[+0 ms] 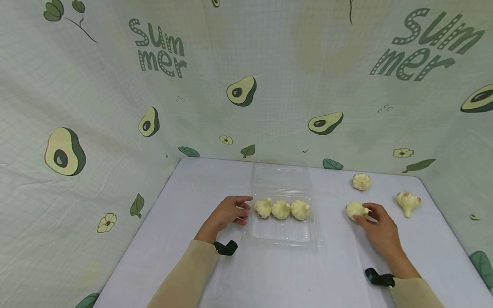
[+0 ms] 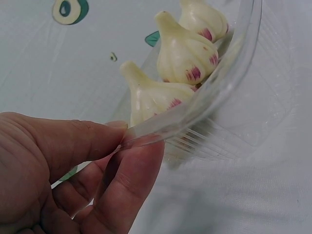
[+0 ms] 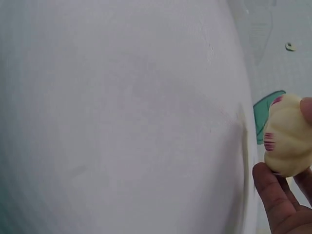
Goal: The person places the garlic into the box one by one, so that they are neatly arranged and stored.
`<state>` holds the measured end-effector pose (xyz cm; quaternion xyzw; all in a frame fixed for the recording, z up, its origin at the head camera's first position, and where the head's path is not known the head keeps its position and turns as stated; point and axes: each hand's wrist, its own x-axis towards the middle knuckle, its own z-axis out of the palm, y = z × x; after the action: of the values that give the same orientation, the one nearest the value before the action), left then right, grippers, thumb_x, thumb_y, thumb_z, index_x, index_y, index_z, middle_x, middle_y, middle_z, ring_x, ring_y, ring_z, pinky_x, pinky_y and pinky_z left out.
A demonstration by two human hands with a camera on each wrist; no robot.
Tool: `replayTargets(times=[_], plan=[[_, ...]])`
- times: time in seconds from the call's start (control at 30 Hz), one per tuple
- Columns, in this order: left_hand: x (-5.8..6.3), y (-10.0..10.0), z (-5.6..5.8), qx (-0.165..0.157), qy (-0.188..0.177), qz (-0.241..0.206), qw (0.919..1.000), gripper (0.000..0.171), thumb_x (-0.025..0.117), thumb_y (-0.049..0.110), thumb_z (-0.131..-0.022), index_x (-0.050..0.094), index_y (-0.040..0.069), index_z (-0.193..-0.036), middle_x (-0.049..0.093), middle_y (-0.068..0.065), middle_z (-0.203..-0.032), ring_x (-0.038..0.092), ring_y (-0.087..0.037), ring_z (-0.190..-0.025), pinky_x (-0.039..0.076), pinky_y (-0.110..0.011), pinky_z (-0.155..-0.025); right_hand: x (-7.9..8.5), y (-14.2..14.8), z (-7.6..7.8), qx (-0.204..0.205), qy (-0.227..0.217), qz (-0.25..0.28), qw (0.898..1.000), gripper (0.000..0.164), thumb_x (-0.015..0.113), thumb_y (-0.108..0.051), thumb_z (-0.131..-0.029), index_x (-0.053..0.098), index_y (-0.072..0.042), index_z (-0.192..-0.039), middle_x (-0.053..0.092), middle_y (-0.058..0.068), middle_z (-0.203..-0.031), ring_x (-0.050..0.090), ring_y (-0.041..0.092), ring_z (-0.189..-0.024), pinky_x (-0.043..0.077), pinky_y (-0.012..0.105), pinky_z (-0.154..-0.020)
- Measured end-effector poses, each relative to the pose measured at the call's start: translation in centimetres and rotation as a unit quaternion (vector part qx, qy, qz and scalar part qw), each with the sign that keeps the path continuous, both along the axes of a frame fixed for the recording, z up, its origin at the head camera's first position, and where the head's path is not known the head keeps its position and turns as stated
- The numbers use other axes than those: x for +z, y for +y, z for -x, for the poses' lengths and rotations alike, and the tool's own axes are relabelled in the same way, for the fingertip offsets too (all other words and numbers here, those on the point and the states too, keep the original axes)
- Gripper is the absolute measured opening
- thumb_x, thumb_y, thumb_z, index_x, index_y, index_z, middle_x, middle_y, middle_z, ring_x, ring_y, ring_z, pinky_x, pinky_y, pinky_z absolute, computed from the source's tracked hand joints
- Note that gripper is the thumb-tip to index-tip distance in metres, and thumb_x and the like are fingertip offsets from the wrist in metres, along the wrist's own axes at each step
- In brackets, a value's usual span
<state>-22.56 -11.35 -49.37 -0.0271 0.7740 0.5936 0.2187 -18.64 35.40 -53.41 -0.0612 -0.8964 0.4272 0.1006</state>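
A clear plastic clamshell box (image 1: 283, 233) lies with its lid folded back on the white table. Three garlic bulbs (image 1: 280, 209) stand in a row inside its tray. My left hand (image 1: 231, 211) pinches the left rim of the box between thumb and fingers, as the left wrist view shows close up. Over on the right, my right hand (image 1: 381, 229) grips another garlic bulb (image 1: 355, 210) by its sides. In the right wrist view that bulb (image 3: 287, 136) shows purple streaks and is partly cut off by the frame edge.
Two more garlic bulbs lie at the right: one bulb (image 1: 361, 182) towards the back, another bulb (image 1: 409, 202) on its side near the right edge. The lid (image 1: 280, 177) stretches behind the tray. A printed cloth (image 1: 277, 55) hangs behind the table and along its sides.
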Motion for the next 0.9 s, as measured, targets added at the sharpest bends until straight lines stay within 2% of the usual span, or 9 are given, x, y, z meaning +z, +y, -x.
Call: replayTargets(times=[0.07, 0.17, 0.3, 0.37, 0.43, 0.57, 0.63, 0.77, 0.9], plan=[[0.0, 0.0, 0.0, 0.0, 0.0, 0.0, 1.0, 0.057, 0.073, -0.001, -0.096, 0.062, 0.015, -0.149, 0.065, -0.012, -0.119, 0.069, -0.017, -0.075, 0.065, -0.029, -0.067, 0.3, -0.2, 0.0, 0.006, -0.004, -0.003, 1.0, 0.059, 0.077, -0.031, -0.099, 0.055, -0.004, -0.146, 0.059, 0.027, -0.142, 0.046, -0.018, -0.101, 0.043, -0.002, -0.073], [0.0, 0.1, 0.0, 0.001, -0.001, 0.001, 1.0, 0.057, 0.074, -0.001, -0.096, 0.062, 0.015, -0.149, 0.065, -0.012, -0.119, 0.069, -0.017, -0.074, 0.065, -0.029, -0.067, 0.6, -0.3, 0.0, 0.012, -0.014, -0.015, 1.0, 0.06, 0.075, -0.033, -0.1, 0.055, -0.004, -0.15, 0.055, 0.03, -0.148, 0.063, 0.012, -0.115, 0.041, -0.002, -0.071], [0.1, 0.1, 0.0, 0.004, -0.001, 0.002, 1.0, 0.057, 0.074, -0.001, -0.095, 0.063, 0.016, -0.149, 0.065, -0.012, -0.118, 0.069, -0.017, -0.074, 0.065, -0.029, -0.067, 1.0, -0.7, -0.1, 0.021, -0.031, -0.021, 0.999, 0.059, 0.073, -0.037, -0.101, 0.057, -0.006, -0.149, 0.051, 0.033, -0.152, 0.06, 0.048, -0.126, 0.038, 0.0, -0.069], [0.2, 0.1, -0.1, 0.003, -0.001, 0.002, 1.0, 0.057, 0.074, -0.001, -0.095, 0.063, 0.015, -0.149, 0.065, -0.012, -0.118, 0.069, -0.017, -0.074, 0.065, -0.029, -0.067, 1.2, -1.0, -0.2, 0.026, -0.032, -0.018, 0.999, 0.059, 0.073, -0.038, -0.101, 0.058, -0.007, -0.148, 0.051, 0.031, -0.153, 0.062, 0.041, -0.123, 0.039, 0.0, -0.069], [0.2, 0.1, 0.0, 0.003, -0.001, 0.001, 1.0, 0.057, 0.074, -0.001, -0.096, 0.063, 0.015, -0.149, 0.065, -0.012, -0.119, 0.069, -0.017, -0.073, 0.065, -0.029, -0.068, 1.6, -1.4, -0.3, 0.032, -0.025, -0.012, 0.999, 0.059, 0.074, -0.038, -0.101, 0.058, -0.006, -0.147, 0.052, 0.028, -0.153, 0.064, 0.018, -0.117, 0.041, -0.002, -0.072], [0.2, 0.1, 0.0, 0.004, -0.003, 0.001, 1.0, 0.057, 0.073, -0.001, -0.096, 0.063, 0.015, -0.149, 0.065, -0.012, -0.119, 0.068, -0.017, -0.074, 0.065, -0.029, -0.068, 2.3, -2.5, -0.5, 0.036, 0.002, 0.003, 0.999, 0.057, 0.076, -0.032, -0.1, 0.056, -0.002, -0.143, 0.056, 0.024, -0.146, 0.043, -0.016, -0.105, 0.042, -0.003, -0.076], [0.2, 0.1, 0.0, 0.004, -0.002, 0.003, 1.0, 0.056, 0.074, 0.0, -0.096, 0.063, 0.015, -0.149, 0.065, -0.012, -0.119, 0.068, -0.017, -0.074, 0.065, -0.029, -0.068, 2.7, -3.1, -0.6, 0.037, 0.012, 0.008, 0.999, 0.055, 0.076, -0.029, -0.1, 0.055, 0.0, -0.141, 0.057, 0.022, -0.142, 0.047, -0.012, -0.108, 0.041, -0.004, -0.078], [0.1, 0.1, 0.0, 0.005, -0.002, 0.004, 1.0, 0.056, 0.074, 0.0, -0.096, 0.063, 0.016, -0.149, 0.065, -0.012, -0.12, 0.068, -0.017, -0.074, 0.065, -0.029, -0.067, 3.5, -4.1, -0.8, 0.036, 0.012, 0.004, 0.999, 0.055, 0.075, -0.03, -0.1, 0.054, -0.002, -0.142, 0.056, 0.02, -0.145, 0.058, 0.024, -0.121, 0.04, -0.005, -0.077], [0.1, 0.1, 0.0, 0.005, -0.002, 0.004, 1.0, 0.056, 0.074, 0.0, -0.096, 0.063, 0.015, -0.149, 0.065, -0.012, -0.12, 0.068, -0.017, -0.074, 0.065, -0.029, -0.068, 4.3, -4.9, -1.0, 0.039, 0.017, 0.003, 0.999, 0.053, 0.076, -0.031, -0.1, 0.057, -0.005, -0.143, 0.057, 0.02, -0.146, 0.06, 0.021, -0.123, 0.041, -0.005, -0.077]])
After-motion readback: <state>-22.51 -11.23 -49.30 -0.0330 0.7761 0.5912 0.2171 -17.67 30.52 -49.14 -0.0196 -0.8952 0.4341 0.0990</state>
